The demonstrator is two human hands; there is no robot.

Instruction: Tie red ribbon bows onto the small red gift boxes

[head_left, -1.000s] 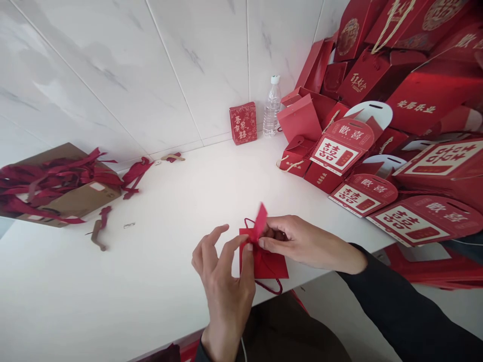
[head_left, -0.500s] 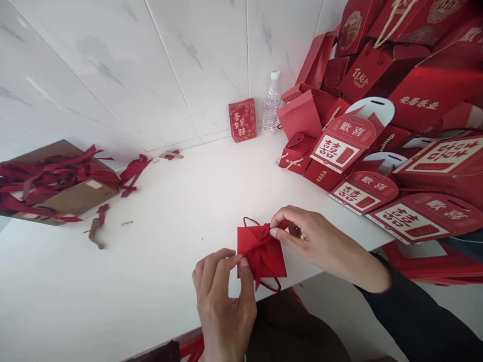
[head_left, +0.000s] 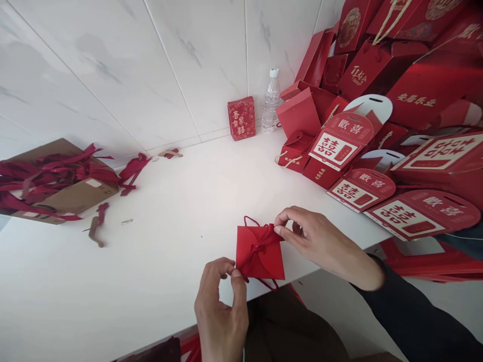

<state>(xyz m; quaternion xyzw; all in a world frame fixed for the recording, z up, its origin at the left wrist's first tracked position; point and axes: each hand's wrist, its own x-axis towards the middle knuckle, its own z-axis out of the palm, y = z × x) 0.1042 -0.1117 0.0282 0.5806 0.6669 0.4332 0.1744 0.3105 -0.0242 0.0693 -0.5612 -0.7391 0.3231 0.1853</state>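
A small red gift box [head_left: 264,256] with a cord handle lies near the front edge of the white table [head_left: 169,241]. A red ribbon [head_left: 260,242] crosses its top in a knot. My left hand [head_left: 221,311] is closed, pinching the ribbon's lower left end at the box's corner. My right hand [head_left: 317,241] is closed too, pinching the other ribbon end at the box's upper right corner. The two ends are pulled apart diagonally.
A brown carton [head_left: 64,196] of loose red ribbons sits at the left, with stray ribbons [head_left: 96,229] nearby. A heap of red gift boxes and bags [head_left: 381,125] fills the right. A small red box [head_left: 241,118] and a water bottle [head_left: 270,103] stand by the tiled wall.
One second ago the ribbon end stood up between my hands above the box. Since then my left hand has drawn down and left, my right up and right, tightening the knot flat.
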